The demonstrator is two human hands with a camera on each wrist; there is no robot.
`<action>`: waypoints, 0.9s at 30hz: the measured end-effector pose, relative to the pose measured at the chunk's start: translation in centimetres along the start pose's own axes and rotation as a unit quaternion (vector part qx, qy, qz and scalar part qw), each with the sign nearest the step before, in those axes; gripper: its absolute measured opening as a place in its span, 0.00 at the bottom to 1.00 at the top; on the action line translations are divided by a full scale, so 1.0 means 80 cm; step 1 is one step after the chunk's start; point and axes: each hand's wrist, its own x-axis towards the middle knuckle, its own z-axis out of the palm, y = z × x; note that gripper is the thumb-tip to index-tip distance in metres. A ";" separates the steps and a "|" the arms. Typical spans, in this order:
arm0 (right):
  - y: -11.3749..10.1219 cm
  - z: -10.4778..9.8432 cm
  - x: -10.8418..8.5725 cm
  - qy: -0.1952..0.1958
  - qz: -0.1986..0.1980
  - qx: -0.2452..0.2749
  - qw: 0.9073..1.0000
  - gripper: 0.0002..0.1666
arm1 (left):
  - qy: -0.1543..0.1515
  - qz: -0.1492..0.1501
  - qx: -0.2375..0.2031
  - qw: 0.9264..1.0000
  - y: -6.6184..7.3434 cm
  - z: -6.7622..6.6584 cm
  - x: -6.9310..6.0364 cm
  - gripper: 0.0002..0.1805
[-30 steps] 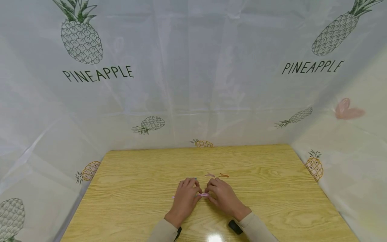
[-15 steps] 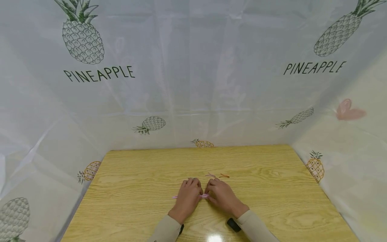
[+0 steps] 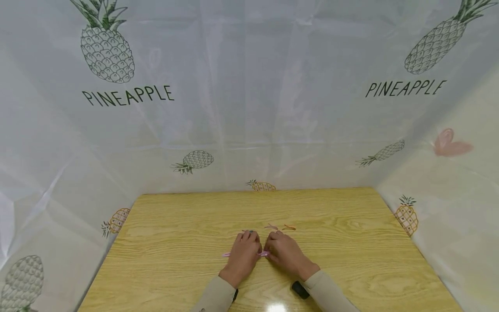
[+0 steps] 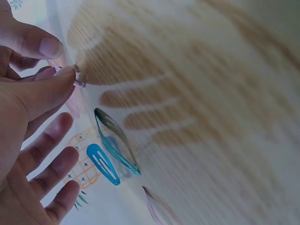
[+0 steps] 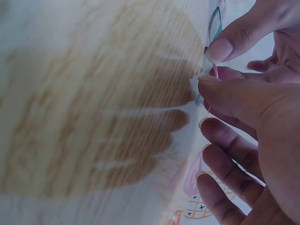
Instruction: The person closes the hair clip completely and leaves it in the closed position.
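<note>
Both hands meet over the wooden table around a pink-purple hair clip (image 3: 264, 253). My left hand (image 3: 242, 255) pinches its left end between thumb and forefinger, the other fingers spread loosely in the left wrist view. From the right, my right hand (image 3: 287, 255) pinches the clip too, and fingertips cover much of it. Whether the clip is snapped or unsnapped cannot be told. Near the left hand, a teal hair clip (image 4: 115, 146) and a blue hair clip (image 4: 103, 164) show in the left wrist view.
Beyond the right hand lie a pink hair clip (image 3: 270, 226) and an orange hair clip (image 3: 290, 227). Another purple clip (image 3: 226, 255) pokes out left of the left hand. Pineapple-print sheeting (image 3: 249, 108) walls the table (image 3: 175, 225) at the back and sides.
The left hand and forearm have shifted slightly right, closer to the right hand. The right hand has barely moved, and the pink-purple clip stays between them.
</note>
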 end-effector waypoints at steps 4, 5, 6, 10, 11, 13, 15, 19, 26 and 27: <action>0.001 0.003 0.000 -0.005 0.006 0.011 1.000 0.05 | -0.007 -0.003 -0.012 1.000 0.000 0.001 0.000 0.05; 0.002 0.004 -0.001 -0.007 0.009 0.011 1.000 0.05 | -0.007 -0.004 -0.014 1.000 0.000 0.001 0.000 0.05; 0.002 0.004 0.000 -0.008 0.011 0.010 1.000 0.05 | -0.007 -0.005 -0.015 1.000 0.000 0.002 0.001 0.05; 0.004 0.005 0.000 -0.010 0.014 0.002 1.000 0.04 | -0.001 -0.006 -0.017 1.000 0.000 0.002 0.003 0.05; 0.004 0.004 0.000 -0.010 0.015 0.000 1.000 0.04 | 0.000 -0.006 -0.018 1.000 0.000 0.002 0.003 0.05; 0.005 0.004 0.001 -0.007 0.012 -0.002 1.000 0.04 | 0.000 -0.006 -0.020 1.000 -0.001 0.001 0.003 0.05; 0.005 0.005 0.000 -0.006 0.013 -0.002 1.000 0.04 | -0.002 -0.006 -0.022 1.000 -0.001 0.001 0.003 0.04; 0.005 0.005 0.000 -0.010 0.021 0.002 1.000 0.03 | -0.006 -0.006 -0.025 1.000 -0.001 0.000 0.003 0.04; 0.004 0.003 0.000 -0.016 0.026 0.004 1.000 0.04 | -0.001 -0.008 -0.020 1.000 -0.001 0.000 0.002 0.05; 0.004 0.003 0.000 -0.016 0.025 0.004 1.000 0.04 | 0.003 -0.008 -0.025 1.000 -0.001 0.000 0.002 0.05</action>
